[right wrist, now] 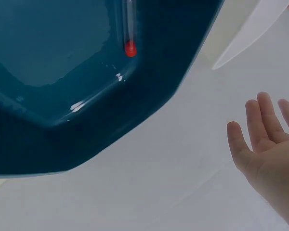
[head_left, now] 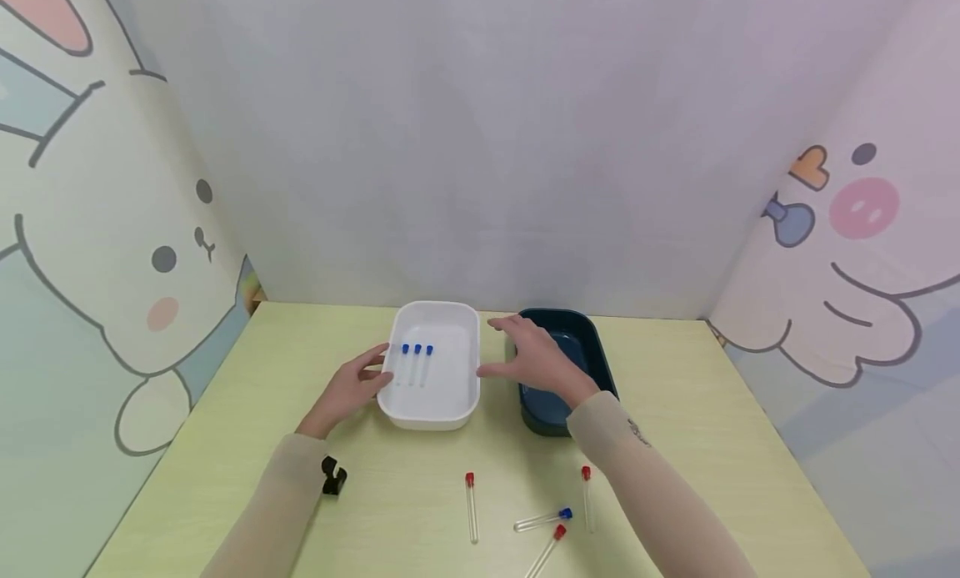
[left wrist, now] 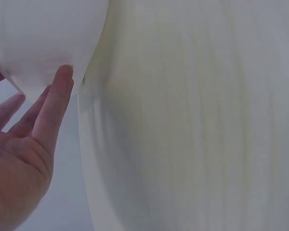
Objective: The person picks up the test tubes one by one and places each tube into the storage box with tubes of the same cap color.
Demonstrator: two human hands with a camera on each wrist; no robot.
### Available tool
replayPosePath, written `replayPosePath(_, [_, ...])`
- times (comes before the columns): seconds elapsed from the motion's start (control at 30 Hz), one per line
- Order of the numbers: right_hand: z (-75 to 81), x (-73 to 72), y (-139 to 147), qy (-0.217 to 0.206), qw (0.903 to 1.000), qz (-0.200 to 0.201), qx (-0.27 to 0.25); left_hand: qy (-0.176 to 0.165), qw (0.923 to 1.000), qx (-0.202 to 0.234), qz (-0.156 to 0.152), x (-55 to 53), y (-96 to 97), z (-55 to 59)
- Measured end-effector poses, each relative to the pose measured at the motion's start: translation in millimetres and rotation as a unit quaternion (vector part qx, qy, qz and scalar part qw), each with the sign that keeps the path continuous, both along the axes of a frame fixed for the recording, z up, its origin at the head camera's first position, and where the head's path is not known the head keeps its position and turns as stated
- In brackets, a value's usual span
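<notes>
Left hand [head_left: 347, 392] against the outer left wall of the white plastic tray [head_left: 453, 399], with relaxed fingers. Right hand [head_left: 536, 359] spread wide, between the two trays and partly over the left rim of the dark blue tray [head_left: 543, 407]; close to the white tray's right edge, contact impossible to tell. Left of centre in the white tray, three blue-capped tubes [head_left: 414, 366] side by side. Inside the dark blue tray, a red-capped tube [right wrist: 130, 33]. Farther forward on the table [head_left: 675, 444], apart from both trays, three loose red-capped tubes [head_left: 472, 511] and one loose blue-capped tube [head_left: 543, 520].
</notes>
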State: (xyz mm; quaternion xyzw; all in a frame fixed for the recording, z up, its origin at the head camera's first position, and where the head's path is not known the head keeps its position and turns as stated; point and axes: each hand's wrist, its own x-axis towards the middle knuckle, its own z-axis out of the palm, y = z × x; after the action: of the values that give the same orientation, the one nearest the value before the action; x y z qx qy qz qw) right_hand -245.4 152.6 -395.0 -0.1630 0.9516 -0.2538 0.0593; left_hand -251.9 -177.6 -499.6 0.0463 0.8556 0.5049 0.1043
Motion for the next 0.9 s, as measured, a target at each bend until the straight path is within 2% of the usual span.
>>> replayPosePath(0.33, [-2.4, 24.7, 33, 0.041, 0.9990, 0.012, 0.012, -0.007, 1.0000, 0.001, 0.006, -1.5, -0.6, 0.0])
replayPosePath(0.57, [-6.2, 50.8, 58, 0.070, 0.9973, 0.022, 0.000, -0.013, 0.9999, 0.006, 0.006, 0.8, 1.2, 0.9])
replayPosePath(0.73, [-10.0, 67.1, 75, 0.077, 0.9968, 0.018, -0.007, -0.011, 0.9999, 0.000, 0.008, 1.5, 2.2, 2.2])
replayPosePath(0.9, [-12.9, 80.1, 87, 0.065, 0.9977, 0.004, -0.020, -0.016, 0.9998, -0.004, 0.013, 0.8, 2.4, 2.2])
